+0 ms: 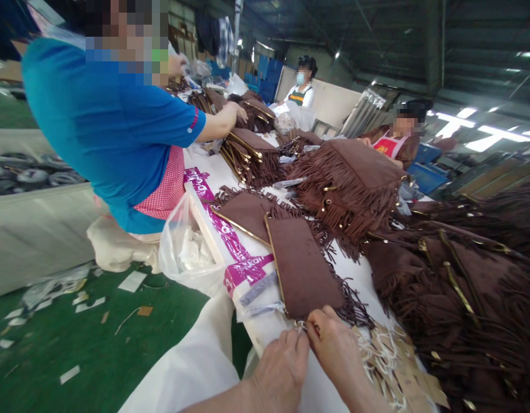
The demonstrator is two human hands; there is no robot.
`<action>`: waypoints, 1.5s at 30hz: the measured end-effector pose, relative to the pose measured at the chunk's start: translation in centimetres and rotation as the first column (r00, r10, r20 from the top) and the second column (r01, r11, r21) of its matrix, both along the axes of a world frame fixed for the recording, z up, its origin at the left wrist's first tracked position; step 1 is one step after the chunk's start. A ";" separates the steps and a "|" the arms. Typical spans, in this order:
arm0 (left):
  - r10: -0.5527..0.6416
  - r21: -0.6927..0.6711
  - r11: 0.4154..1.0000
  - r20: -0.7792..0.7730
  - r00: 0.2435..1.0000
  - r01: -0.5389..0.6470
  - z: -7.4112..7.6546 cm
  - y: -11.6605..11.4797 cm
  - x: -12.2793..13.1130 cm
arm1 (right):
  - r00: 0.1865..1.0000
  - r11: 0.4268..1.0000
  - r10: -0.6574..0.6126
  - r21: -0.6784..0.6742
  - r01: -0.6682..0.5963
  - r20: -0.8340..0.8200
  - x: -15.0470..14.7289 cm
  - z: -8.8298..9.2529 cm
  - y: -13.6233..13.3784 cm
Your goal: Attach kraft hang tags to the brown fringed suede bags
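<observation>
My left hand and my right hand meet at the near edge of a brown suede-like fringed pouch. Both are closed, fingertips pinched together beside a small pale, shiny bit at the pouch's corner. Too little shows between the fingers to tell what they grip. The pouch lies flat, its gold zipper along the left side and its fringe to the right. Another brown pouch lies partly under it. By my right wrist are brown paper tags with white strings.
Piled fringed bags crowd the right side, and a stack of fringed pouches stands ahead. A clear plastic bag hangs at the table's left edge. A co-worker in a blue shirt handles pouches at left; two other people are farther back.
</observation>
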State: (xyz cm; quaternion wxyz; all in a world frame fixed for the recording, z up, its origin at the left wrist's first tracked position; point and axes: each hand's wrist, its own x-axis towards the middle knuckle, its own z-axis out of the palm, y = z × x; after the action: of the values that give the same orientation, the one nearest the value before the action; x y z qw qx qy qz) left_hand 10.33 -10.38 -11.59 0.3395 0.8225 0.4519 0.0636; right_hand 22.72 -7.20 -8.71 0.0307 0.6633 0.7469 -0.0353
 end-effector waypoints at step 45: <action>0.958 -0.947 0.126 0.039 0.284 -0.294 1.2 2.4 1.9 | 0.980 0.997 0.002 -0.070 -0.016 -0.198 1.3 -0.7 0.9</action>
State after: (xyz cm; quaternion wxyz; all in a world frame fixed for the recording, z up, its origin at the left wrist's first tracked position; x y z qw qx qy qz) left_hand 12.23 -8.01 -10.36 0.7334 0.1466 0.5951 0.2941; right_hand 24.06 -6.30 -9.36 -0.0199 0.6516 0.7475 -0.1278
